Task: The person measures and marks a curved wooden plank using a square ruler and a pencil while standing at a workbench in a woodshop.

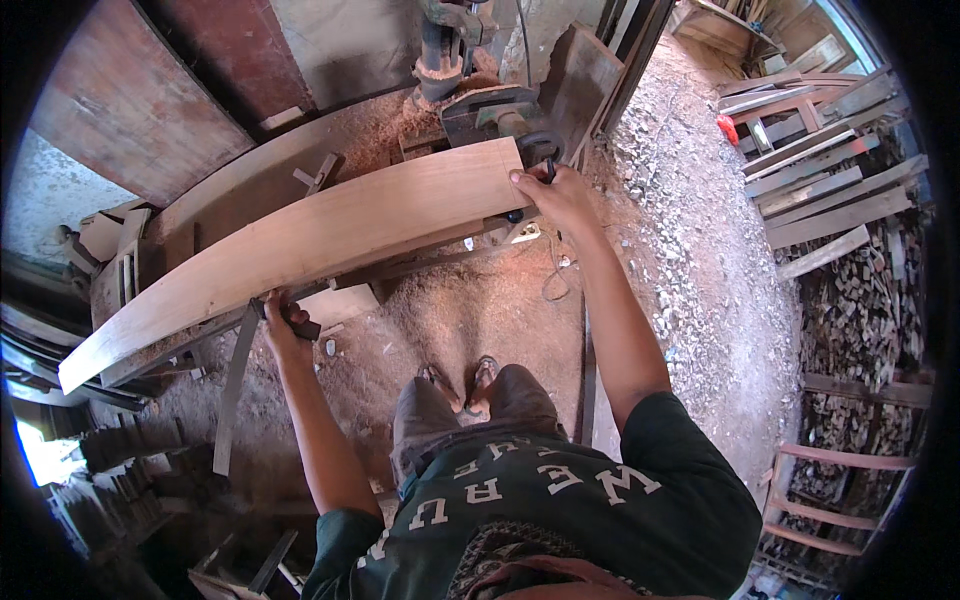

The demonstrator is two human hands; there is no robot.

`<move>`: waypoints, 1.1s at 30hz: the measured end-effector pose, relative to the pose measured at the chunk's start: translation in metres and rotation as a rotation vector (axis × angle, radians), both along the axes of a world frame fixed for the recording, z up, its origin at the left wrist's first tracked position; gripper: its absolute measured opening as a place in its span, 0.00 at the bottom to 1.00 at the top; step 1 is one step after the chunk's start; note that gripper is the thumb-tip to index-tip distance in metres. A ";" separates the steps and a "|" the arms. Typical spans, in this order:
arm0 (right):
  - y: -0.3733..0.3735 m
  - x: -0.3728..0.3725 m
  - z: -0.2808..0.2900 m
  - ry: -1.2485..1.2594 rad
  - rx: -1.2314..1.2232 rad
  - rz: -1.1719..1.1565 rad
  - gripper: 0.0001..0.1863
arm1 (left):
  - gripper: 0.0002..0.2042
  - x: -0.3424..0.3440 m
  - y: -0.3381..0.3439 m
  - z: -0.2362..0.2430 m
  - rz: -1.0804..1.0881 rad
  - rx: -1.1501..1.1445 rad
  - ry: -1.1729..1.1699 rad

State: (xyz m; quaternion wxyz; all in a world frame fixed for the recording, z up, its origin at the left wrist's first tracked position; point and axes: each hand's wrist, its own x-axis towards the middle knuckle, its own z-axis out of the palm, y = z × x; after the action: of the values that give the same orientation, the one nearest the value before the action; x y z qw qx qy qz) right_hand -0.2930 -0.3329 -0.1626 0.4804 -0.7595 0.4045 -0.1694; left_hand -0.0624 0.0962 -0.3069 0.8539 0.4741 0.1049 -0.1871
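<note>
A long, wide wooden plank [330, 220] with a curved far edge lies slantwise in front of me, over other boards on a bench. My left hand [287, 322] is closed at its near edge, round the dark stock of what looks like a try square [237, 390]. The flat blade hangs down toward me. At the plank's right end my right hand [560, 196] grips the corner, thumb on top. Something small and black shows at its fingers; I cannot make out what. The fingers under the plank are hidden.
A drill-press-like machine [437, 60] with a handwheel [540, 146] stands behind the plank's right end, heaped with shavings. Large panels [140, 90] lean at the back left. Stacked wood strips [840, 200] and a reddish slatted frame [840, 458] line the right. Wood chips [690, 220] cover the floor.
</note>
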 end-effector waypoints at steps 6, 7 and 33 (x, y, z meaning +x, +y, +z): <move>0.001 0.004 0.006 0.023 -0.060 -0.023 0.20 | 0.13 -0.006 -0.006 0.020 0.003 0.085 -0.008; 0.000 0.004 0.008 0.028 -0.067 -0.026 0.20 | 0.12 -0.013 -0.014 0.034 0.006 0.091 -0.021; 0.080 0.053 -0.022 0.167 -0.369 0.314 0.21 | 0.30 -0.016 -0.010 0.026 0.170 -0.085 0.295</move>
State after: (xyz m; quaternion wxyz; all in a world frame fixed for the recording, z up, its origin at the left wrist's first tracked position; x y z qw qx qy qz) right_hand -0.2399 -0.2532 -0.1851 0.3189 -0.8992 0.2822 -0.1005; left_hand -0.0789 0.0859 -0.2809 0.8612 0.3945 0.2609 -0.1862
